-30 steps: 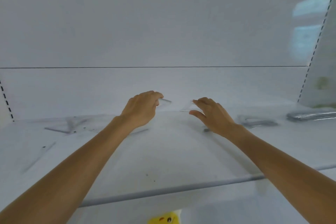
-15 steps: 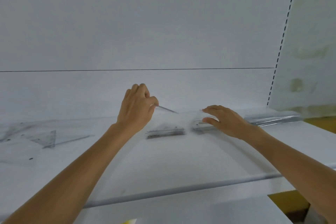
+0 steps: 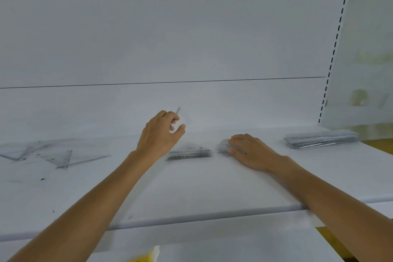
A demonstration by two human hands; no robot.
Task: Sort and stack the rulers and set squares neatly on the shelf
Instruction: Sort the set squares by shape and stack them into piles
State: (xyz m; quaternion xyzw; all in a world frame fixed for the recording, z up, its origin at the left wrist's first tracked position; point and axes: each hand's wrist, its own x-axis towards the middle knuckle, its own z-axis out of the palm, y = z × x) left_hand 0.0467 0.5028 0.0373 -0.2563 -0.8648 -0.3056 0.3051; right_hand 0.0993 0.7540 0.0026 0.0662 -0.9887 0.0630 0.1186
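Shelf [image 3: 212, 187]: white, sorting partly done.

Far right, near the upright: stack of rulers [image 3: 321, 141], lying flat with edges squared. Judged finished, or close to it.

Left end: loose set squares [image 3: 59, 155], transparent, overlapping at odd angles, not stacked. This is the bulk of what is left.

Centre: stack of set squares [image 3: 189, 152], fairly even, just right of the left wrist. Beside it is a small pile [image 3: 222, 147], blurred, so I cannot tell its contents.

Right hand [image 3: 248, 151]: lies flat on the shelf with its fingers loosely extended, fingertips resting on the small pile, nothing gripped.

Left hand [image 3: 159, 134]: raised above the centre stack, fingers curled and pinching a clear piece [image 3: 179, 117]. It is probably a set square, but its outline is too faint to confirm.

Change against the frame half a second back: the clear piece pointed low and rightward, and now its edge tilts upward. The right hand stays on the small pile. The view has swung, showing more of the ruler stack.
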